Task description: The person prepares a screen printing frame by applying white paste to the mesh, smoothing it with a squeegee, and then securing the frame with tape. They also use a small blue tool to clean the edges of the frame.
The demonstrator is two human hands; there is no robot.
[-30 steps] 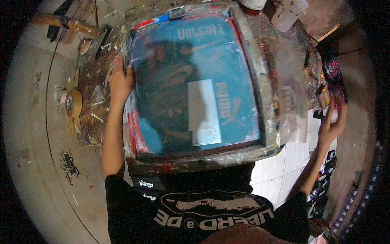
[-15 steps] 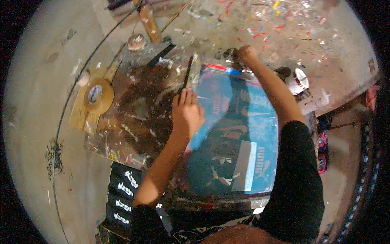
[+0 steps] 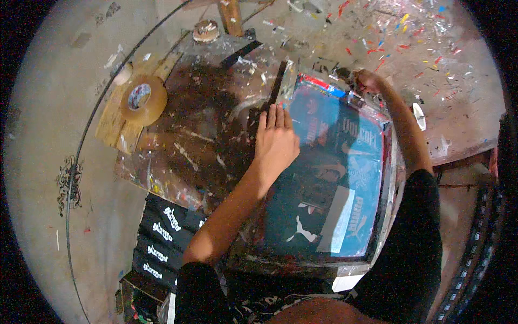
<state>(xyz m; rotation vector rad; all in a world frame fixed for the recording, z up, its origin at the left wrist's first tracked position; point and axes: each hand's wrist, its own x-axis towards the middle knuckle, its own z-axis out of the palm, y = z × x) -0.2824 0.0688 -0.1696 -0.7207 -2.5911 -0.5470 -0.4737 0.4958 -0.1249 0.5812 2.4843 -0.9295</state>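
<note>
A screen-printing frame point(image 3: 384, 139) with blue mesh and pale lettering and shapes lies on the paint-spattered board point(image 3: 199, 124). A white rectangular patch point(image 3: 337, 218) shows on its lower part. My left hand point(image 3: 277, 137) rests palm down on the frame's left edge near its upper corner, fingers stretched out, beside a dark narrow strip point(image 3: 278, 81). Beyond the frame's top edge, my right hand point(image 3: 368, 81) is curled at a small dark fitting, possibly a clamp; what its fingers hold is unclear.
At left, a tape roll point(image 3: 154, 110) lies on a wooden piece point(image 3: 110, 132). Black printed sheets point(image 3: 156, 240) sit below the board. A round container point(image 3: 206, 31) stands at the back, and a white one point(image 3: 418, 116) is partly hidden by my right arm. A cable runs along the left floor.
The view has shifted. Since a second ago, my right hand has moved from beside the frame to beyond its top, fingers now curled; my left hand lies flatter on the left edge.
</note>
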